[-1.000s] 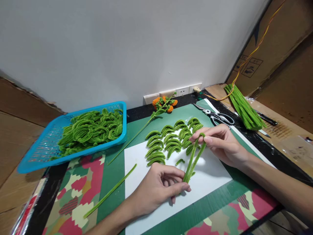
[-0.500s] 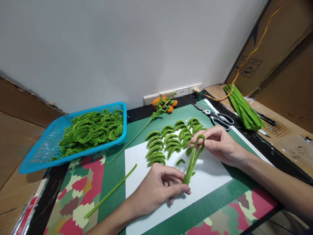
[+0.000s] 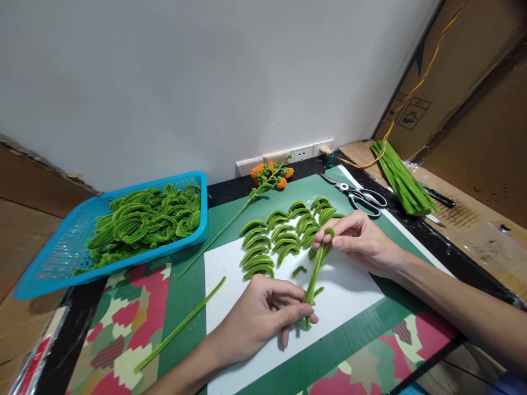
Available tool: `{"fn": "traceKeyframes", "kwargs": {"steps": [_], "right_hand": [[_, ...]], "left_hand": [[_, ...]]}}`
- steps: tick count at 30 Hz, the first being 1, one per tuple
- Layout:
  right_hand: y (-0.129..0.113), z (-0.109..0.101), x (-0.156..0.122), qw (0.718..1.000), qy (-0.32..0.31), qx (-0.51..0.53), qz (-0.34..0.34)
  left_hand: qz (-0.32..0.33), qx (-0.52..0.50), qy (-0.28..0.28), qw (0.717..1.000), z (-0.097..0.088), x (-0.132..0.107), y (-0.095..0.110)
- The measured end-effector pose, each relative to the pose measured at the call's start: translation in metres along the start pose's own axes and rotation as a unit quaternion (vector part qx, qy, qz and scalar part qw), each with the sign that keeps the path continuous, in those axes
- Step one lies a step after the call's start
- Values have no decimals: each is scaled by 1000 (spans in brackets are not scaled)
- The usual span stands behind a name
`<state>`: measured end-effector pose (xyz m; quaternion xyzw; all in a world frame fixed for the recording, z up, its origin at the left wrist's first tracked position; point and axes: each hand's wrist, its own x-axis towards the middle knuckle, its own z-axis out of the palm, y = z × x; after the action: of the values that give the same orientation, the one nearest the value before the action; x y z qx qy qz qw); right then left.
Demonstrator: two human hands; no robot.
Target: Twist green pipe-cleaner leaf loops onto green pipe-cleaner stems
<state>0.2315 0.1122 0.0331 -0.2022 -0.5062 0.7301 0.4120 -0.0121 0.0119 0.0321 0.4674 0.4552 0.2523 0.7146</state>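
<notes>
A pale grey wall (image 3: 185, 93) rises beyond both my hands, and brown cardboard (image 3: 477, 126) stands off to the right of my right hand. Under my hands a black tabletop (image 3: 230, 189) carries a green mat (image 3: 185, 299), with a red, green and cream patterned covering (image 3: 135, 312) showing left of my left hand. Beneath my hands a white sheet of paper (image 3: 354, 285) lies on the mat. Beyond my left hand, to its left, a blue plastic basket (image 3: 49, 274) holds heaped green fuzzy loops. A bundle of straight green fuzzy stems (image 3: 403, 178) and grey-handled scissors (image 3: 345, 187) lie beyond my right hand. Just past my left hand sit rows of curved green fuzzy pieces (image 3: 257, 255).

Between my hands is a folded green fuzzy strip (image 3: 315, 274): my right hand (image 3: 366, 241) pinches its bent top by thumb and fingers, and my left hand (image 3: 261, 307) grips it near the lower ends. A second ago its two strands stood apart in an open loop; now they run close together, and an end pokes out below my left fingers.
</notes>
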Motion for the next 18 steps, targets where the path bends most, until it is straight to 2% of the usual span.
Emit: {"fn": "traceKeyframes", "kwargs": {"steps": [11,18], "right_hand": [[-3,7,0,998,7,53,15],[-4,3,-4,998,11,53,20]], "left_hand": [[6,61,5,998,1,-1,5],[24,83,8,996,4,-2,12]]}}
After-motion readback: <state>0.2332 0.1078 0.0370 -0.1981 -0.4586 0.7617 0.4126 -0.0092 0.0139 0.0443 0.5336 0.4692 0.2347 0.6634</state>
